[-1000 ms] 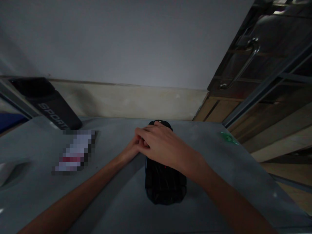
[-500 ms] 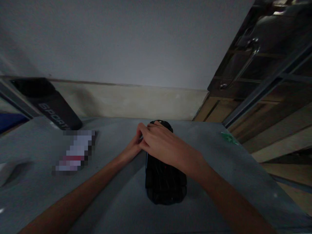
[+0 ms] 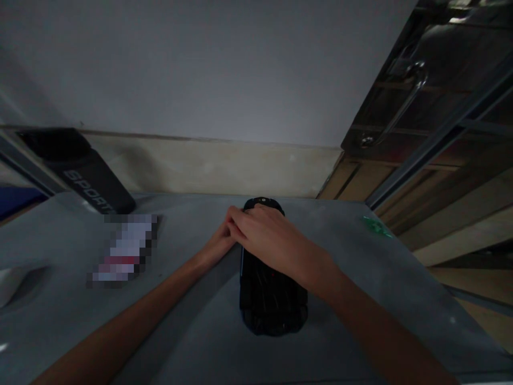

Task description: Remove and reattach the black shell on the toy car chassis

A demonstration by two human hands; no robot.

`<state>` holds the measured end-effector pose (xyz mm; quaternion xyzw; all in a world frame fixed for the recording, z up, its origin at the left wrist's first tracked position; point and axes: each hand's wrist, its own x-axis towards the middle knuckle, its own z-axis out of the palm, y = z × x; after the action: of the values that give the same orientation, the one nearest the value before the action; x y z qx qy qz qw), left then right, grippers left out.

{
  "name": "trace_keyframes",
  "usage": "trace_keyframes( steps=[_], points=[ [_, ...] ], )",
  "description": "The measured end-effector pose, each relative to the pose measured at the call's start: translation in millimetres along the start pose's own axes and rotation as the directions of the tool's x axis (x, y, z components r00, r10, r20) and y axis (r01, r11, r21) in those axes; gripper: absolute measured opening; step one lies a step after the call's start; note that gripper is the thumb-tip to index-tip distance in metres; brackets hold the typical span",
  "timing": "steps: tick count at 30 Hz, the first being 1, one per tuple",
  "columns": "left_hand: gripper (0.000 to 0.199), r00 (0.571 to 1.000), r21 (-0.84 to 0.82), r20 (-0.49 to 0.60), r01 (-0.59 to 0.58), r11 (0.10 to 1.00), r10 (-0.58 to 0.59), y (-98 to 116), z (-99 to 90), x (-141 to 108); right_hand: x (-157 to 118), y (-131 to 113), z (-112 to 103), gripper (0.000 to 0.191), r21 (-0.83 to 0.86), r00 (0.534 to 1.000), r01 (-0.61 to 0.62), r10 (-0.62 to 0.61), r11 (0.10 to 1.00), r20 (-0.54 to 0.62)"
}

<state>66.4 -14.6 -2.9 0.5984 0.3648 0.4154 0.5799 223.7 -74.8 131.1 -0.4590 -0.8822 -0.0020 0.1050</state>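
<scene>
A black toy car (image 3: 272,307) lies lengthwise on the grey table, what seems to be its underside facing up, with a tiny red spot on it. My left hand (image 3: 224,235) is closed at the far left side of the car, its fingertips partly covered by my other hand. Across the car's far half reaches my right hand (image 3: 272,235), fingers bent and pressed together at the left edge, meeting the left fingers. Whatever is between the right fingertips is hidden. The car's far end shows just beyond the knuckles.
A dark bottle marked SPORT (image 3: 92,179) stands at the back left. Near it lies a pixelated flat item (image 3: 128,246). A white object (image 3: 10,283) is at the left edge. A green wrapper (image 3: 377,226) lies on the grey table (image 3: 192,331) at the right; a wall closes off the back.
My right hand has shifted very slightly at the car's far end, uncovering a bit more of it. The car and the other things stay in place.
</scene>
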Motion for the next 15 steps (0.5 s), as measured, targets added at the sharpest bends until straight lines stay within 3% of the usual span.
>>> trace_keyframes(
  steps=[5, 10, 15],
  points=[
    [0.066, 0.999, -0.100, -0.010, 0.034, 0.994, -0.035, 2, 0.6, -4, -3, 9, -11, 0.015, 0.070, 0.998, -0.008, 0.003, 0.997, 0.066],
    [0.064, 0.998, -0.089, 0.017, 0.062, 0.994, -0.061, -1, -0.9, -4, -3, 12, -21, 0.018, 0.194, 0.992, 0.005, -0.030, 0.981, 0.125],
    [0.060, 1.000, -0.113, 0.027, 0.006, 0.994, -0.003, -5, -0.5, 0, -5, 21, -24, 0.013, 0.251, 0.990, 0.004, -0.039, 0.968, 0.133]
  ],
)
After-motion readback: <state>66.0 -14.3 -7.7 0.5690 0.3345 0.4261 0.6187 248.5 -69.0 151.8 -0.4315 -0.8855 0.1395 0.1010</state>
